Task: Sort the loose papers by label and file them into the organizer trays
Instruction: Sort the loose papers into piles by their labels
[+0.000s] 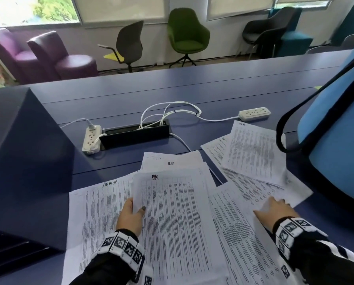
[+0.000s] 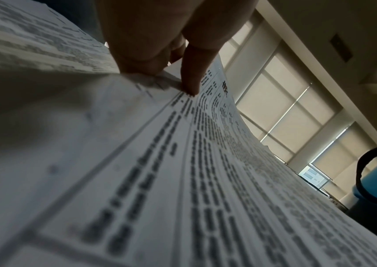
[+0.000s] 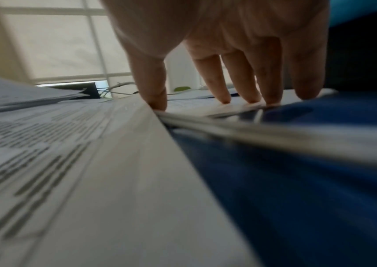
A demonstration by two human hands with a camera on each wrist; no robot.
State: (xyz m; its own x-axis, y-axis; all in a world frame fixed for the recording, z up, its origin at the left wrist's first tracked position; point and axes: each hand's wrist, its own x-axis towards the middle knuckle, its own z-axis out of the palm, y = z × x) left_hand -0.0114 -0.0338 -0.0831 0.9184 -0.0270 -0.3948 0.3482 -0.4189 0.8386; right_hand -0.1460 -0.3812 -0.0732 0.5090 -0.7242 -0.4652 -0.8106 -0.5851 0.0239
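Left grip pinches the left edge of a sheet, thumb on top, lifted over the papers on the table. Right grip rests spread, fingertips on papers' edge.

The person wears black sleeves; the right sleeve has white stripes. On each wrist sits a band of white square tiles with black pixel-like marker patterns, the left band and the right band. The left thumbnail seems painted dark, though it is small.
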